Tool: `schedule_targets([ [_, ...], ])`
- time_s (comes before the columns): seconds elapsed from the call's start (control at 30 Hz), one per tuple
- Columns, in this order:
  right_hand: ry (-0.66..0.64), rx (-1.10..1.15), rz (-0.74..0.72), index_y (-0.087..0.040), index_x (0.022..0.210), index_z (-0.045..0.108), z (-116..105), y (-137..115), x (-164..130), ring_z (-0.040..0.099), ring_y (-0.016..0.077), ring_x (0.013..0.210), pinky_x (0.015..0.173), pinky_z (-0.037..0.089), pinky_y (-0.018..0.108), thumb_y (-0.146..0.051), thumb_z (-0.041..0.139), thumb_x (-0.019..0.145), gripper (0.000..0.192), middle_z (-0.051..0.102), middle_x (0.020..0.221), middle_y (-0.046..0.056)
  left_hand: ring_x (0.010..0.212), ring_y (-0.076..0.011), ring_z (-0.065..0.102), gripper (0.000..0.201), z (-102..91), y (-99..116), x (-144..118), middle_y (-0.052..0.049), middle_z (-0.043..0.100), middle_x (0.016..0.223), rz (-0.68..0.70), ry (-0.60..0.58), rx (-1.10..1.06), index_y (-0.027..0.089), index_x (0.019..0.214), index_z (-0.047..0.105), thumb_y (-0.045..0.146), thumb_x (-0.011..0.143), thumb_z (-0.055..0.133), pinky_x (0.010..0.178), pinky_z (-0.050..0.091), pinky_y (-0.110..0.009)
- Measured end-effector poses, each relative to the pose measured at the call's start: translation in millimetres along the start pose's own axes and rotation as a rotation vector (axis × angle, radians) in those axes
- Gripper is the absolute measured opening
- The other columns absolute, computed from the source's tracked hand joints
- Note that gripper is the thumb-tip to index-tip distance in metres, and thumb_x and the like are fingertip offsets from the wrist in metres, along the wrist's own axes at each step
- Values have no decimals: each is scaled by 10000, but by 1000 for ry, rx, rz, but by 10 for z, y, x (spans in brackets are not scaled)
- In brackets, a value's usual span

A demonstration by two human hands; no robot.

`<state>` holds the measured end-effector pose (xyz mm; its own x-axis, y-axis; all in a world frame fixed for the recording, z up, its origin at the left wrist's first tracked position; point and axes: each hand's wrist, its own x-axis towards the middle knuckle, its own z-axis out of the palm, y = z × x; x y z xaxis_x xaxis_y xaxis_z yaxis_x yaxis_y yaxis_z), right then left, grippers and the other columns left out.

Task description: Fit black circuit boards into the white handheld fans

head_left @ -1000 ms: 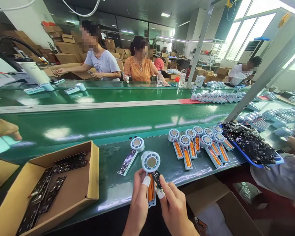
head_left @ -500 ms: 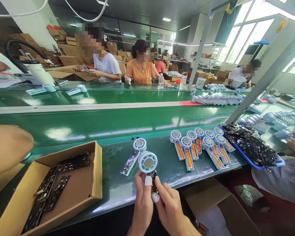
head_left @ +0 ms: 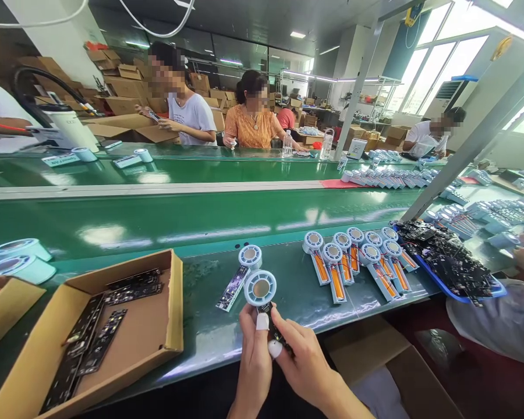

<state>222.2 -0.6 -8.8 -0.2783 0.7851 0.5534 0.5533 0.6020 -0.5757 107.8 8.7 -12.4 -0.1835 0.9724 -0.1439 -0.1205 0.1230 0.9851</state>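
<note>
A light-blue handheld fan (head_left: 261,288) is held between my two hands above the bench's front edge, its round head tilted up and away from me. My left hand (head_left: 254,349) is closed round its handle, with a white-capped thumb on top. A dark circuit board (head_left: 276,331) lies along the handle. My right hand (head_left: 305,355) is closed on the handle's lower end, its white-capped thumb and its fingers against the board. Just beyond, a second fan (head_left: 250,255) lies on the bench with its circuit board (head_left: 233,288) showing.
On the left stands a cardboard box (head_left: 174,302) holding several circuit boards. Several fans with orange parts (head_left: 337,273) lie to the right, beside a blue tray (head_left: 500,289) heaped with dark parts. A metal post (head_left: 445,157) rises behind it. Co-workers sit across the green belt (head_left: 227,215).
My right hand has shifted slightly along the handle, and the fan has moved a little left. The arm at far left has withdrawn, revealing light-blue fan heads there.
</note>
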Motion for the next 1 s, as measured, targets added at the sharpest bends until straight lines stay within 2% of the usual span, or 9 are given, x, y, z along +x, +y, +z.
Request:
schedule_targets([
  [0.1, -30, -98, 38, -193, 1565, 351, -7, -74, 7, 730, 212, 760, 656, 625, 312, -264, 392, 1054, 518, 739, 950, 107, 1205, -257, 534, 431, 7, 40, 11, -63, 606, 1259, -10, 25, -28, 273, 1203, 508, 615, 949, 444, 1015, 409, -394],
  [0.2, 26, -99, 69, -196, 1580, 325, -4, -156, 28, 760, 243, 907, 750, 644, 341, -218, 395, 1039, 545, 754, 1071, 137, 1128, -249, 580, 431, 11, 111, 61, -48, 654, 1157, -24, 28, -123, 258, 1126, 549, 624, 901, 517, 984, 431, -386],
  [0.3, 108, 111, 104, -222, 1547, 399, -35, -192, 59, 699, 252, 1152, 932, 601, 368, -226, 424, 1038, 510, 707, 1271, 139, 977, -246, 646, 479, 1, 211, 119, -23, 690, 1029, -140, -28, -313, 254, 1080, 548, 630, 796, 635, 864, 497, -376],
  [0.4, 145, 315, 180, -292, 1488, 491, -97, -189, 54, 655, 234, 1225, 992, 569, 369, -253, 451, 1049, 442, 657, 1364, 79, 933, -240, 667, 502, -14, 308, 136, 0, 699, 971, -233, -67, -432, 259, 1088, 555, 564, 728, 725, 793, 518, -345],
  [0.5, 182, 375, 209, -323, 1446, 542, -137, -170, -23, 667, 230, 1206, 980, 577, 366, -288, 475, 1050, 402, 670, 1344, 49, 941, -234, 670, 444, -15, 368, 116, 6, 704, 963, -270, -87, -473, 251, 1037, 590, 499, 708, 755, 784, 519, -324],
  [0.63, 209, 264, 175, -305, 1446, 546, -155, -143, -146, 688, 234, 1175, 966, 586, 364, -299, 490, 1044, 406, 686, 1321, 69, 929, -249, 673, 436, -4, 415, 89, -11, 711, 944, -320, -111, -522, 227, 1000, 626, 459, 662, 774, 762, 523, -331],
  [0.8, 134, 180, 56, -282, 1503, 468, -211, -110, -157, 702, 235, 1148, 943, 597, 356, -259, 406, 1062, 445, 686, 1322, 101, 851, -244, 676, 429, -17, 461, 69, -9, 708, 852, -384, -143, -518, 212, 997, 658, 438, 648, 766, 723, 518, -332],
  [0.87, 88, 130, 11, -274, 1518, 440, -239, -92, -156, 737, 224, 1051, 891, 614, 339, -236, 390, 1059, 464, 722, 1247, 106, 795, -226, 666, 372, -25, 472, 64, -4, 694, 799, -396, -166, -519, 202, 931, 666, 435, 656, 755, 699, 507, -320],
  [1.0, 34, -103, -71, -270, 1566, 358, -294, -83, -181, 730, 192, 800, 740, 616, 289, -135, 374, 1017, 566, 743, 936, 71, 629, -146, 570, 250, -38, 480, 61, 26, 623, 693, -377, -211, -487, 189, 786, 644, 416, 703, 707, 621, 457, -271],
])
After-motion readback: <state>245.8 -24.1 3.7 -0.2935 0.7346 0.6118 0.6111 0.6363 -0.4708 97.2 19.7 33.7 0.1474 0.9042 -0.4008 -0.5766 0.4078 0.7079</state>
